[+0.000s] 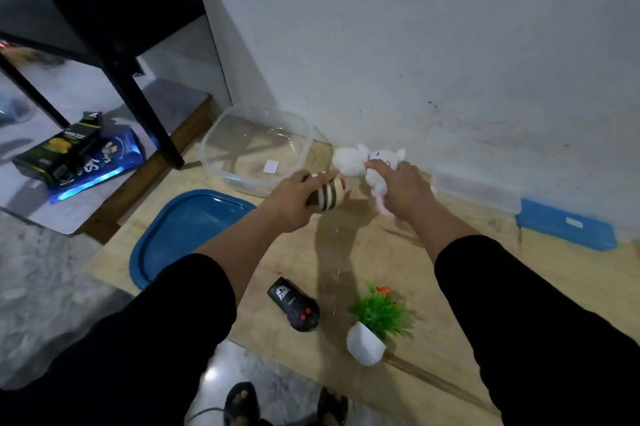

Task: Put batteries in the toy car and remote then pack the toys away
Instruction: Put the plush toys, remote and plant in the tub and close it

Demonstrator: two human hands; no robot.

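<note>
My left hand [298, 198] grips a striped beige and brown toy car [330, 197] just in front of the clear plastic container [301, 162]. To its right, my right hand [403, 191] is closed on a white plush toy [360, 162] lying near the wall. The black remote [294, 308] with red buttons lies on the wooden board nearer to me, untouched. The container holds only a small white card.
A blue lid [180, 235] lies left of my left arm. A second blue lid [568, 230] leans at the wall, right. A small potted fake plant [374, 325] stands near the remote. Boxes and a blue packet [79, 155] sit under a black table leg [145, 107].
</note>
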